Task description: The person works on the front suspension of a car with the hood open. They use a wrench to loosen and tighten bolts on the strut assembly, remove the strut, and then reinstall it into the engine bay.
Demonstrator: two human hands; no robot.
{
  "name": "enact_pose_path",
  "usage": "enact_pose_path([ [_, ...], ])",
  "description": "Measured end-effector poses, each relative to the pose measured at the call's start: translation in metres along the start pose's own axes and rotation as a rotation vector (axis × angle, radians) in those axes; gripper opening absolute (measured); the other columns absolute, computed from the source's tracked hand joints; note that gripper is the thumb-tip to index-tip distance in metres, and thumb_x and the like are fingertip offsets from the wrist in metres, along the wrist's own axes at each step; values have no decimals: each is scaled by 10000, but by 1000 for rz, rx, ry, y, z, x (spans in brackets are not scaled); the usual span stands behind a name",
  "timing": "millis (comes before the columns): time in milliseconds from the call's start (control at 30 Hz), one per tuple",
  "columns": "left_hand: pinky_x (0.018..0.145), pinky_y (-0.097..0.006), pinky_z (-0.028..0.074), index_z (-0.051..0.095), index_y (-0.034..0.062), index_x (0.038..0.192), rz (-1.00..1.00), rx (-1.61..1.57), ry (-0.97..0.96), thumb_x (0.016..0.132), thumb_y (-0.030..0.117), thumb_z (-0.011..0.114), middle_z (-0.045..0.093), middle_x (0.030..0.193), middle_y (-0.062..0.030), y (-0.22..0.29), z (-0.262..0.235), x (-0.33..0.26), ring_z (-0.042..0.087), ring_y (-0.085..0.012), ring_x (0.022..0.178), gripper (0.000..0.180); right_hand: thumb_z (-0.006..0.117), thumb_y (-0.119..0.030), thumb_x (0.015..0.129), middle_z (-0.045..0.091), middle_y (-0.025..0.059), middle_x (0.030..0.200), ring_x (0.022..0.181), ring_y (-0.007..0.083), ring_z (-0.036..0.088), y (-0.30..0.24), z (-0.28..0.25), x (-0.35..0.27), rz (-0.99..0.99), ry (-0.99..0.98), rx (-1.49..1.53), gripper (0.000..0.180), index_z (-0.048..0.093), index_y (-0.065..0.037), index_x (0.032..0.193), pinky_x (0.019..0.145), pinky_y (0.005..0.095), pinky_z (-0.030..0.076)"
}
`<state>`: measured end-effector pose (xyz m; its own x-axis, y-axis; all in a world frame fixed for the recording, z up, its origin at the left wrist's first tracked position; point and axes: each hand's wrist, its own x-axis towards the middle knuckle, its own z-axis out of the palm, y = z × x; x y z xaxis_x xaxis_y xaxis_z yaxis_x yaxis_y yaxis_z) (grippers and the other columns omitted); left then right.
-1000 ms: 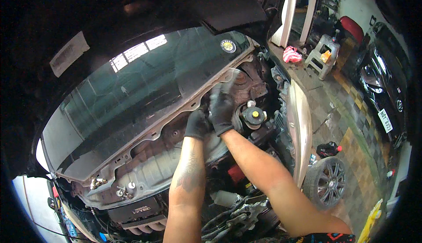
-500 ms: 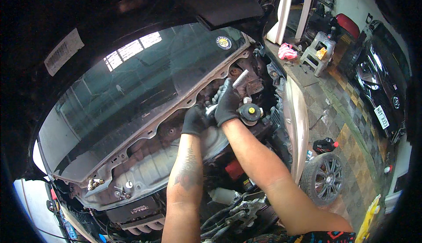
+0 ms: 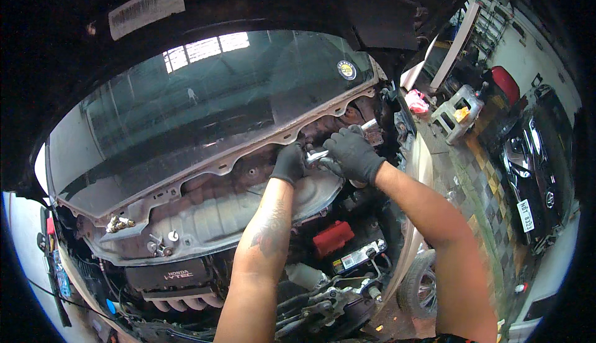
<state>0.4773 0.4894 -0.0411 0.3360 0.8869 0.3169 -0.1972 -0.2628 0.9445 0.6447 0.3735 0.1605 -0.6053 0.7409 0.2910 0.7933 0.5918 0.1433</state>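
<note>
Both my hands wear black gloves and work over the rear of a car's engine bay, below the windshield. My right hand (image 3: 354, 153) is closed round a silver metal bar tool (image 3: 370, 124), whose end sticks out beyond the knuckles. A bright silver metal piece (image 3: 318, 155) shows between my hands; whether it belongs to the same tool is hidden. My left hand (image 3: 290, 162) is closed just left of that piece, its fingertips hidden. Under my hands lies the grey metal cowl panel (image 3: 230, 209).
Small metal parts (image 3: 160, 248) and a brass-coloured fitting (image 3: 120, 224) rest on the cowl. The battery (image 3: 360, 256) with a red cover (image 3: 333, 237) sits nearer me. The raised hood (image 3: 267, 8) hangs above. At right are a wheel (image 3: 419, 287), a grey stool (image 3: 456, 114) and another car (image 3: 534, 163).
The view has shifted. My right hand has swung rightward and turned with the bar, its forearm now more to the right. The fluid reservoir is now mostly covered, and the battery shows more.
</note>
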Motion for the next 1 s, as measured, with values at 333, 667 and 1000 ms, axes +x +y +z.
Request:
enact_pose_path([
  [333, 845, -366, 502, 520, 44, 1209, -460, -649, -143, 724, 225, 756, 606, 1171, -105, 106, 33, -9, 610, -238, 966, 569, 646, -501, 776, 675, 131, 841, 790, 329, 644, 5, 31, -24, 391, -44, 611, 392, 694, -121, 860, 736, 421, 478],
  [667, 860, -376, 513, 520, 49, 1250, -593, -839, -85, 963, 236, 461, 604, 1173, -105, 90, 28, 5, 614, -236, 986, 348, 685, -284, 725, 639, 231, 864, 862, 387, 642, -39, 15, 64, 278, 7, 283, 579, 449, -11, 1178, 734, 442, 505],
  [1000, 818, -364, 530, 534, 28, 1229, -405, -1167, -362, 987, 228, 396, 629, 1090, -108, 69, 33, 2, 625, -226, 956, 343, 652, -463, 740, 654, 81, 704, 734, 301, 627, 0, 31, -22, 442, 183, 279, 289, 717, -185, 782, 692, 430, 460],
])
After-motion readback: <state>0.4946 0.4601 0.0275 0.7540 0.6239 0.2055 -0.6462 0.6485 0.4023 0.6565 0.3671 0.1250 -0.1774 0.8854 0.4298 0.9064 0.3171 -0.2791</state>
